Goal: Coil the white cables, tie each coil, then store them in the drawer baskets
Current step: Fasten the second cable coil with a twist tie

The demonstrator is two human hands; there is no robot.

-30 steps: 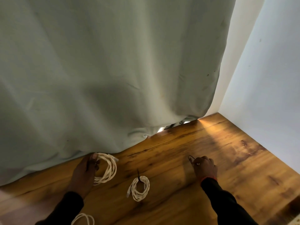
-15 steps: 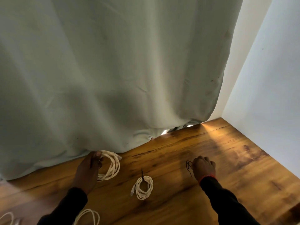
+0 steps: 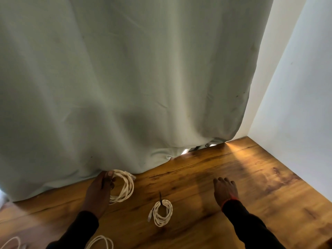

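Note:
My left hand (image 3: 99,192) grips a loose coil of white cable (image 3: 126,186) at its left side, near the foot of the curtain. A thin dark strip shows between its fingers. A smaller white coil (image 3: 162,215) lies on the wooden table (image 3: 260,186) between my hands, bound by a black tie (image 3: 160,198) whose tail sticks up. My right hand (image 3: 225,191) rests on the table to the right, back up, fingertips pointing away and down. What lies under it is hidden. No drawer or basket is in view.
A pale green curtain (image 3: 125,87) hangs down onto the table's far edge. A white wall (image 3: 296,105) closes the right side. More white cable loops lie at the bottom edge (image 3: 99,242) and in the bottom left corner (image 3: 12,243).
The black ties seen at my right hand's fingertips earlier are out of sight now, and that hand has flattened toward the table. The camera has tilted; my left hand keeps its grip on the coil.

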